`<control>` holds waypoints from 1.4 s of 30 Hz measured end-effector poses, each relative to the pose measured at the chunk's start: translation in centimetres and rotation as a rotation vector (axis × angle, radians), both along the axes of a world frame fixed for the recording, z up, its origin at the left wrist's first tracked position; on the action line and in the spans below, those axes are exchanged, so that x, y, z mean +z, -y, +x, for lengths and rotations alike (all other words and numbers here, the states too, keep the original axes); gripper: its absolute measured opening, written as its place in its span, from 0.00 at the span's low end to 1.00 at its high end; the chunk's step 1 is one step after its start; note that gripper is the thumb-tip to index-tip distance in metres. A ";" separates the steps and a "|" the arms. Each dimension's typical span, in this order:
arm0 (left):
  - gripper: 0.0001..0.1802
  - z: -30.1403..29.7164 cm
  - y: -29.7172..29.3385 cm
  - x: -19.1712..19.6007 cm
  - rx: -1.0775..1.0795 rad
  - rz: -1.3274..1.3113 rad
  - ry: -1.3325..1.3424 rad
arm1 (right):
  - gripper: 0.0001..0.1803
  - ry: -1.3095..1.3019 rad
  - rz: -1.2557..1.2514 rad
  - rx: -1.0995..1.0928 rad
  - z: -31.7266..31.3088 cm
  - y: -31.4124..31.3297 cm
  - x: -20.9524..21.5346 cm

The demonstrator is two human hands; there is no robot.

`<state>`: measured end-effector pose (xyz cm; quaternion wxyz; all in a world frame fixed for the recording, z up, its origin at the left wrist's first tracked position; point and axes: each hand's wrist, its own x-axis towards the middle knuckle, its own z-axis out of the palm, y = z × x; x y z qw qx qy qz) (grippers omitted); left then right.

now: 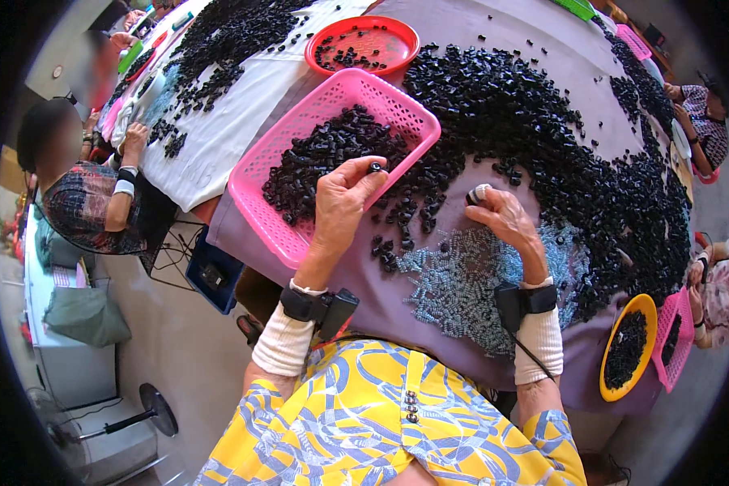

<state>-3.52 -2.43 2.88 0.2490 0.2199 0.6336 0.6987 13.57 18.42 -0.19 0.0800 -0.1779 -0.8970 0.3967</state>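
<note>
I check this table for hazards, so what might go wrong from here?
The small, glossy black piece pinched in the left hand might slip into the pink, perforated plastic basket. The loose heap of glossy black pieces borders the pale blue, translucent small pieces, so the two could mix. The basket's near corner sits close to the edge of the lilac-cloth-covered table, so a bump might tip it.

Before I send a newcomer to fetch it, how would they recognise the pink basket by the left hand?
Find the lilac tablecloth, then the left hand at its left side. The pink perforated basket there holds small black pieces; it is rectangular, unlike the round red tray just beyond it.
</note>
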 end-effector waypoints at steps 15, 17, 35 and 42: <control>0.13 2.6 0.7 2.3 -0.147 0.134 0.144 | 0.11 -0.049 0.249 0.025 0.2 2.4 0.7; 0.13 2.5 0.9 1.9 -0.141 0.123 0.202 | 0.10 -0.009 0.300 0.050 0.2 3.0 1.0; 0.13 -1.5 -1.4 8.8 -0.142 0.260 0.113 | 0.14 -0.062 0.435 0.246 -1.3 6.3 4.4; 0.11 -2.6 -4.6 13.0 -0.167 0.474 0.057 | 0.23 -0.151 -0.323 0.721 -1.7 15.1 4.7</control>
